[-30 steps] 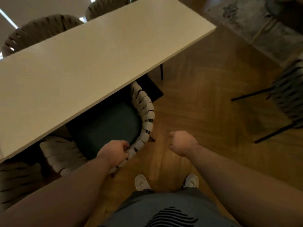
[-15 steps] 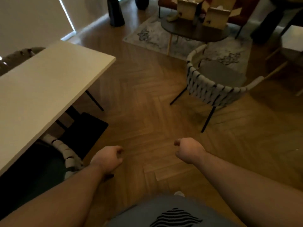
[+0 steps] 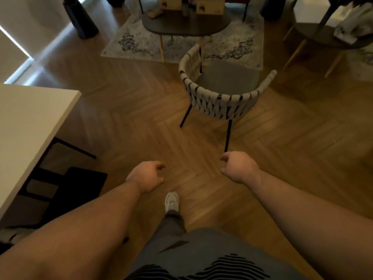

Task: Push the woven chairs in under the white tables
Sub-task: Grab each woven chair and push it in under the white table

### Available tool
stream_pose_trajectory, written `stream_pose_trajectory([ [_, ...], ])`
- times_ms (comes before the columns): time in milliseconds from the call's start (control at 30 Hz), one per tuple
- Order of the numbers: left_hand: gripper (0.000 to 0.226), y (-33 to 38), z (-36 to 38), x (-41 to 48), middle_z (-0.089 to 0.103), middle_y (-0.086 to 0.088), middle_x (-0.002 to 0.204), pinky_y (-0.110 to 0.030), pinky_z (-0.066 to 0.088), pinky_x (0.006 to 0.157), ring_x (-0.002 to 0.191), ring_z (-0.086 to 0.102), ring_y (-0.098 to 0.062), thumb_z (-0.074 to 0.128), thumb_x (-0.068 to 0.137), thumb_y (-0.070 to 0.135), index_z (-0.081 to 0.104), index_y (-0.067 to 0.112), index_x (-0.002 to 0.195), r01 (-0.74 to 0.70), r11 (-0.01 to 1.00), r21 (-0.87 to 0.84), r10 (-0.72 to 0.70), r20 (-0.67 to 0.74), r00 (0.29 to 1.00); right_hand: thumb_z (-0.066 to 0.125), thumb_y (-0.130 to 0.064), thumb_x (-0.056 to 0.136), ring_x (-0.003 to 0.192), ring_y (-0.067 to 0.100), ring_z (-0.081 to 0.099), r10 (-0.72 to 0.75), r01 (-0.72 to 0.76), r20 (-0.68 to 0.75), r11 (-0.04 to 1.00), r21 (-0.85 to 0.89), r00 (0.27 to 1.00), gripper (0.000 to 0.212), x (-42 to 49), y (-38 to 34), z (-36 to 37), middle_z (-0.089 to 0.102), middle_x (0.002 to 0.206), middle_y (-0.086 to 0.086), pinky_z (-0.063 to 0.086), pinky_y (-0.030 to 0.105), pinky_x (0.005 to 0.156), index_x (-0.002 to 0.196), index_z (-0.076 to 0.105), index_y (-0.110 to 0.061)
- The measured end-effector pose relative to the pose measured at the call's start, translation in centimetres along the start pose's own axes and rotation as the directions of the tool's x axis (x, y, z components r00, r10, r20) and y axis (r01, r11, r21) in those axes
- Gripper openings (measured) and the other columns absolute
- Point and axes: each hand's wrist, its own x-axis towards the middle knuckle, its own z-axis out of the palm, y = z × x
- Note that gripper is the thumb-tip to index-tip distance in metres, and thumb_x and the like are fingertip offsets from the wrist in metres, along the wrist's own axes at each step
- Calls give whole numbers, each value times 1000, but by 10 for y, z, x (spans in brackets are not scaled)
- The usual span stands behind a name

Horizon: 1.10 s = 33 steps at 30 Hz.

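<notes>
A woven chair [image 3: 222, 102] with a grey seat and black legs stands alone on the wood floor ahead, its curved back towards me. The white table [image 3: 26, 122] fills the left edge. A scrap of another woven chair [image 3: 12, 237] shows under the table at the lower left. My left hand [image 3: 146, 175] hangs over the floor with fingers curled, holding nothing. My right hand [image 3: 238, 167] is likewise curled and empty, just short of the free chair's near leg.
A dark oval coffee table [image 3: 185, 25] with cardboard boxes stands on a patterned rug [image 3: 141, 43] behind the chair. A second dark round table [image 3: 323, 35] with cloth on it is at the right. A dark vase [image 3: 80, 19] stands at the back left.
My left hand let go of the chair tucked under the white table. My view swung right, away from the table, and the free-standing chair now lies straight ahead and closer.
</notes>
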Motion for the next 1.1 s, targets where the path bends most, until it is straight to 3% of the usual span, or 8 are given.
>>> stream_pose_trajectory([
  [267, 59, 0, -33, 117, 58, 2, 149, -33, 46, 111, 134, 56, -18, 71, 93, 33, 55, 32, 150, -73, 997, 4, 73, 51, 996, 68, -33, 97, 129, 19, 60, 98, -97, -14, 995, 3, 995, 48, 87, -1, -31, 63, 143, -2, 52, 32, 103, 144, 61, -29],
  [567, 66, 0, -121, 258, 57, 0, 151, -36, 45, 114, 136, 54, -21, 73, 88, 32, 54, 30, 152, -176, 977, 121, 156, 160, 975, 67, -29, 97, 128, 20, 60, 206, -202, -27, 975, 93, 978, 49, 199, -22, -84, 65, 142, 0, 52, 33, 103, 145, 60, -24],
  [800, 70, 54, -160, 353, 54, -2, 153, -37, 46, 113, 137, 52, -22, 75, 89, 30, 50, 30, 154, -247, 952, 180, 214, 186, 959, 67, -25, 95, 125, 20, 62, 238, -228, -38, 958, 175, 971, 50, 283, -8, -121, 66, 138, -2, 56, 37, 101, 144, 61, -27],
  [967, 70, 103, -181, 415, 50, -2, 155, -36, 43, 114, 142, 46, -22, 74, 93, 29, 47, 29, 157, -259, 938, 229, 217, 195, 957, 65, -20, 95, 125, 22, 62, 215, -216, 26, 969, 123, 976, 53, 347, 16, -156, 66, 136, 1, 55, 38, 103, 147, 58, -26],
  [1100, 71, 135, -196, 464, 49, -5, 153, -39, 44, 113, 140, 45, -25, 75, 91, 29, 46, 30, 156, -264, 931, 253, 222, 181, 958, 69, -18, 95, 113, 24, 64, 243, -253, 91, 958, 133, 966, 53, 390, 30, -175, 64, 125, 4, 58, 40, 98, 146, 56, -28],
])
